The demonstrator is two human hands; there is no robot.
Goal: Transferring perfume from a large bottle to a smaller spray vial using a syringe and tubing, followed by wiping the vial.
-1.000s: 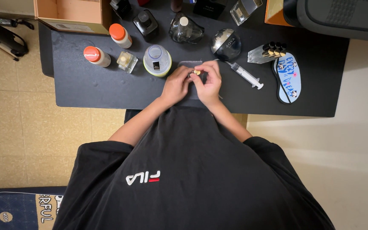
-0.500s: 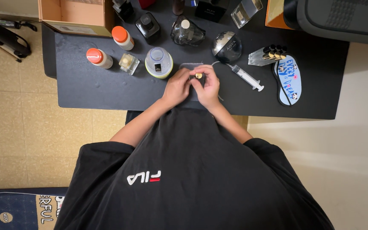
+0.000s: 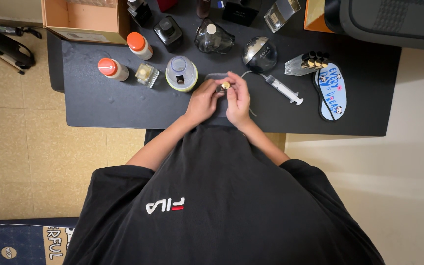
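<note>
From the head camera, looking down, two bare arms reach up from a black shirt toward the middle of a black table [image 3: 114, 105]; the hands meet close together near the table's near edge.

The left hand [image 3: 203, 100] comes in from 7 o'clock with the wrist straight; its fingers are curled in and pinch a small bottle with a gold cap [image 3: 225, 86]; the right hand [image 3: 238, 97] comes in from 5 o'clock with the wrist bent a bit; its fingers are curled over the top of the same small bottle and touch it at the cap; both hands are closed on it, and most of the little bottle is hidden by the fingers. The small bottle sits between the two hands, just over the table.

At 10 o'clock from the hands stands a round jar with a pale green rim [image 3: 181, 73], just beside the left hand; at 2 o'clock lies a clear syringe [image 3: 283, 89], near the right hand; past it at 3 o'clock lies a blue sleep mask [image 3: 332, 91]; at 12 o'clock sits a round dark bottle [image 3: 260, 54]; at 9 o'clock, well apart, lie two white bottles with orange caps [image 3: 114, 68]; a cardboard box [image 3: 82, 19] sits at the far left corner.
</note>
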